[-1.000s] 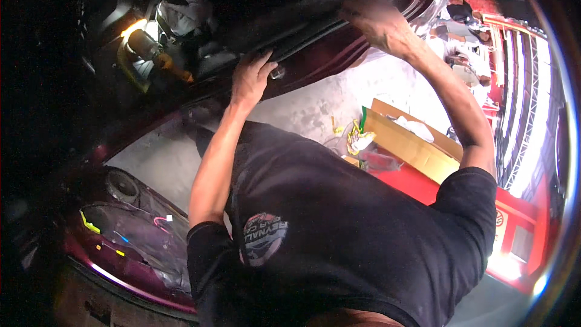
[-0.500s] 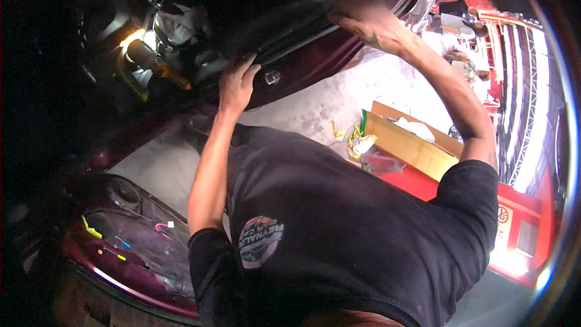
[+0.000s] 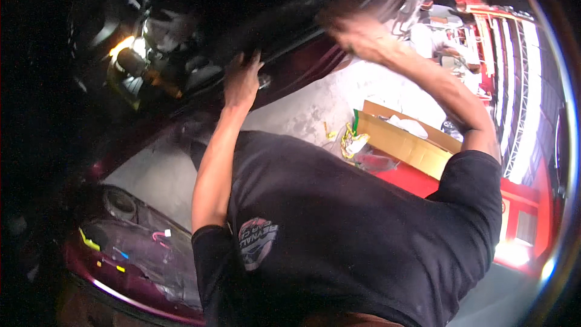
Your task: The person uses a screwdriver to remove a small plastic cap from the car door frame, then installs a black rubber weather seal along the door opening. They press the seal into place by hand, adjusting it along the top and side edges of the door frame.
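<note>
A dark maroon car body edge [image 3: 305, 72] runs diagonally above me, with a black rubber-like strip [image 3: 296, 42] along it. My left hand [image 3: 241, 88] rests against this edge, fingers extended and slightly apart, with nothing visible in them. Right beside it is a shiny metal door striker [image 3: 264, 81], partly covered by the hand. Farther up the same edge, at the strip, my right hand [image 3: 357, 33] is smeared by motion. Its fingertips fade into the dark, so whether they grip the strip cannot be made out.
A bright work light [image 3: 136, 51] shines among dark interior parts. At lower left is a maroon car door [image 3: 109, 284] with its inside exposed, a round speaker [image 3: 120, 203] and loose wires. An open cardboard box [image 3: 405, 145] stands to the right near red surfaces. People [image 3: 445, 42] are in the background.
My left hand has shifted along the edge toward the metal striker and now overlaps it. My right hand has moved slightly and blurred. The whole view has shifted a little.
</note>
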Tool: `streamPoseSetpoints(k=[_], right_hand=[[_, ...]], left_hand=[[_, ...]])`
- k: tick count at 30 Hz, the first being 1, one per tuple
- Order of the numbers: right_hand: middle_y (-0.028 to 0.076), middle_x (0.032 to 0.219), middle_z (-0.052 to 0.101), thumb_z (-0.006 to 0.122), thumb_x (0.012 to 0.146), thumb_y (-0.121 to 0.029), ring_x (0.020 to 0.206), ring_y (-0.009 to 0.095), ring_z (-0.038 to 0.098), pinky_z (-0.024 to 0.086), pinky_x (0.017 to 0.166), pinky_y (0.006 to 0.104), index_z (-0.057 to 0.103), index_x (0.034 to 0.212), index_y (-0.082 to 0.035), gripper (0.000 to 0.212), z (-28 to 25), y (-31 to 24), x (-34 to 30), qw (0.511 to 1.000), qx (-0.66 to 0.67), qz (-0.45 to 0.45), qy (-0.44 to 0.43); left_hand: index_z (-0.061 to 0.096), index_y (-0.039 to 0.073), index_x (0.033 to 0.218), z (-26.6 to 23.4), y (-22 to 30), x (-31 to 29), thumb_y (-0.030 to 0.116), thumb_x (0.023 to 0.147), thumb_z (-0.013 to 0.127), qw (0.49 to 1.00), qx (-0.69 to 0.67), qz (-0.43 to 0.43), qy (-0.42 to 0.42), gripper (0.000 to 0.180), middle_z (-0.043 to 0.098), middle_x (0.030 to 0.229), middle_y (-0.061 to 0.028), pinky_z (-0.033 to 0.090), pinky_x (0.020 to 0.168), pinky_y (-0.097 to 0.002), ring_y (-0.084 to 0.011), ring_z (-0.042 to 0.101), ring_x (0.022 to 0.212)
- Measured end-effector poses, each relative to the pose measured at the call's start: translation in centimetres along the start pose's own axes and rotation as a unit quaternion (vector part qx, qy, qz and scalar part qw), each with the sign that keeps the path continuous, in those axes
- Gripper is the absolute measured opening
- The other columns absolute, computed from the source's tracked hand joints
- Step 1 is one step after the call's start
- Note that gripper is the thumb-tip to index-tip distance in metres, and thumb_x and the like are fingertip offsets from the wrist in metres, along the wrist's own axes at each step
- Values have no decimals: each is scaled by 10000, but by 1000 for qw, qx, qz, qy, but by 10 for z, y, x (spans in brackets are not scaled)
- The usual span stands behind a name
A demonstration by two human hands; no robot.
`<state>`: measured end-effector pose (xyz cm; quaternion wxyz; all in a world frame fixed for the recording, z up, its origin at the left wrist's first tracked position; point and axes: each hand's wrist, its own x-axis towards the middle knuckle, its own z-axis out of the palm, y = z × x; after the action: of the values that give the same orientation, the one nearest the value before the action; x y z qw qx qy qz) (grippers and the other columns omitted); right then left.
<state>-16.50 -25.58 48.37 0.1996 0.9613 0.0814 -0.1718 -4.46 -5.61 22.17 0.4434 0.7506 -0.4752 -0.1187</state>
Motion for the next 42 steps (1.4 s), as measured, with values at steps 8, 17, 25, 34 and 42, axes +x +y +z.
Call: streamPoseSetpoints(k=[8,17,25,34,42], right_hand=[[120,754,579,634,887,-253,735,339,612,494,681,455,538,716,-68,270,-61,-39,91,928,358,-104,-10],[155,825,638,575,927,-261,806,361,642,506,701,466,628,841,-67,219,-23,-8,80,985,164,-26,35],[172,1040,666,667,905,-258,997,380,650,514,879,496,713,1093,-107,245,-19,5,63,980,168,107,-15],[183,1201,602,628,924,-248,1162,384,527,413,1024,526,622,1347,-179,429,37,-62,91,990,27,-135,28],[181,1148,591,610,842,-117,1114,362,586,497,933,480,485,1460,-128,630,70,-175,189,970,121,-109,-180]], left_hand=[[652,35,1223,-12,-3,15,122,917,630,998,-33,41,39,319,675,1064,-223,525,832,-466,-398,660,958],[668,54,1252,-10,-1,6,197,963,619,1000,-27,-2,0,326,680,1198,-187,522,928,-426,-357,655,1089],[584,-4,1313,-14,-8,-4,366,925,688,990,-133,-43,35,546,636,1244,-222,486,972,-475,-387,605,1152],[628,9,1240,1,-73,-70,353,863,730,986,-135,-66,67,520,677,1096,-203,497,873,-484,-389,644,1006],[607,31,1257,1,-82,-97,211,783,794,975,-111,-127,143,540,673,1076,-205,486,876,-491,-390,640,996]])
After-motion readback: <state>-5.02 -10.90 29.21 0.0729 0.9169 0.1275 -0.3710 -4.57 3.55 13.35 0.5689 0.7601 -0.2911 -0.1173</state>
